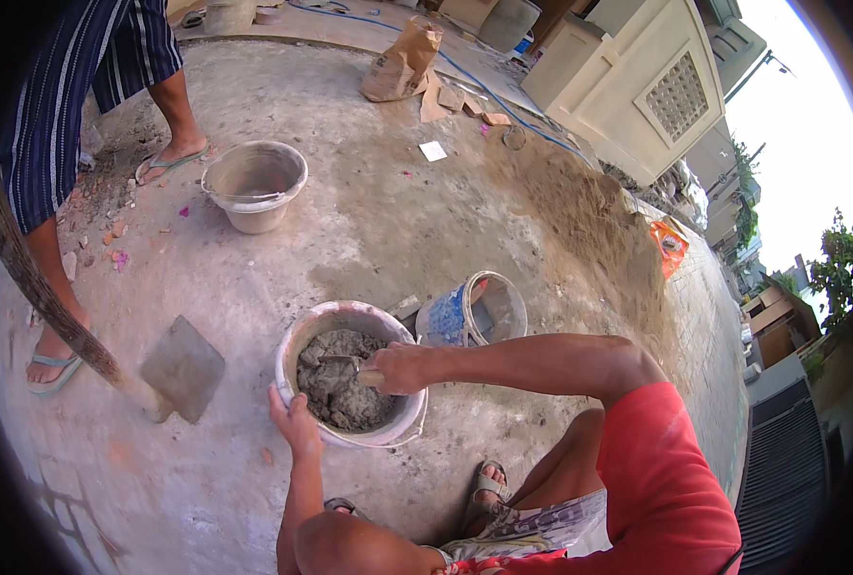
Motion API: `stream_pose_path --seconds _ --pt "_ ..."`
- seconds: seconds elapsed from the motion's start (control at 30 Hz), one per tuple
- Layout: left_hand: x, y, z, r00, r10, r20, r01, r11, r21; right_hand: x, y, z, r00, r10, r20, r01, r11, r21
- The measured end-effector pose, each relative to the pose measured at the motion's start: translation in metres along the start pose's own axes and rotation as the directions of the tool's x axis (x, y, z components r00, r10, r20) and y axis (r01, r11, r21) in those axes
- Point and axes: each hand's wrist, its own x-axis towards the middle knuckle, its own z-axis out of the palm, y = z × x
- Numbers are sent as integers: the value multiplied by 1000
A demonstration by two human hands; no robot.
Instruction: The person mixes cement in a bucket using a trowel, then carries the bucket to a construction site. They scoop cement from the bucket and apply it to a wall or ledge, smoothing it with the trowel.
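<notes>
A round, pale bucket (415, 412) with grey wet mortar (340, 393) in it stands on the ground in front of me. My left hand (295, 420) grips its near left rim. In my right hand (398, 369) is the handle of a trowel (342, 360), whose blade dips into the mortar and is mostly hidden. A wire handle hangs down along the bucket's near right side. Just beyond it, a white and blue bucket (445, 316) lies tilted with its mouth toward the right.
At the left stands another person in striped trousers (53, 105) and sandals, beside a wooden-handled hoe (187, 369). An upright pale bucket (263, 216) is farther off. Sand (589, 225) is heaped at the right, near an orange bag (669, 247). A paper sack (402, 62) and blue hose (503, 101) lie at the back.
</notes>
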Motion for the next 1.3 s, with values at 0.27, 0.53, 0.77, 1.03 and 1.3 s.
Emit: stream_pose_path --seconds 0.27,0.53,0.77,1.03,1.3 --pt "2 0 0 999 -33 2 33 999 -15 -45 -8 44 993 -119 -16 100 897 -431" --pt "5 -2 1 994 -11 112 26 990 -140 -73 0 -32 990 39 132 -70 969 236" --pt "2 2 -4 997 12 73 -8 999 -53 -44 -38 18 996 82 38 -62 923 -379" --pt "-1 4 -2 996 63 57 -65 997 30 -23 -3 2 998 35 56 0 849 -529" --pt "2 6 -2 998 -28 64 27 1000 10 -47 14 -58 993 94 -69 -108 963 -247"
